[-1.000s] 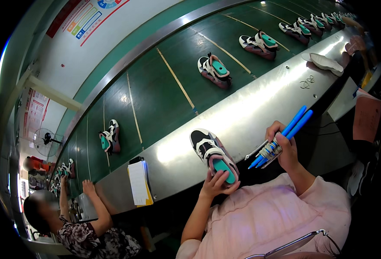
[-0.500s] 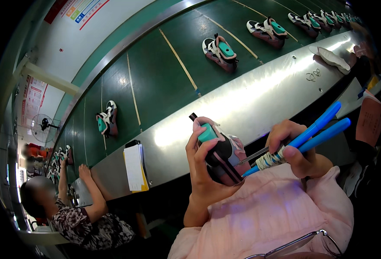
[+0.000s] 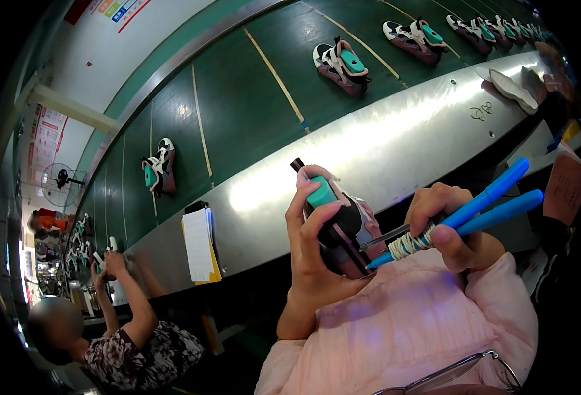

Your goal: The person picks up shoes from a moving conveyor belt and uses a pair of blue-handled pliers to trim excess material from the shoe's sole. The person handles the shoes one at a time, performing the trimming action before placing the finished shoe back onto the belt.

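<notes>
My left hand [image 3: 313,253] is wrapped round a shoe [image 3: 344,227] in black, pink and grey, with its fingers over a teal block [image 3: 321,192] in the shoe's opening. The shoe is tilted up in front of my chest. In my right hand [image 3: 450,224] are two blue pens [image 3: 495,187], their lower part wound with whitish bands [image 3: 409,245]. A thin metal piece [image 3: 388,236] lies alongside them and reaches the shoe's side. One blue tip [image 3: 379,261] is close to the shoe's lower edge; whether it touches, I cannot tell.
Beyond the steel ledge [image 3: 271,191], a green belt [image 3: 231,105] carries several similar shoes [image 3: 342,66]. A notepad [image 3: 200,247] lies on the ledge, with pale shoe-shaped pieces [image 3: 513,91] far right. At left, a co-worker [image 3: 132,342] handles a whitish thing.
The belt's shoe at left has shifted slightly up-left in view. The co-worker's hands have come together around a whitish object. My hands keep nearly the same hold on shoe and pens.
</notes>
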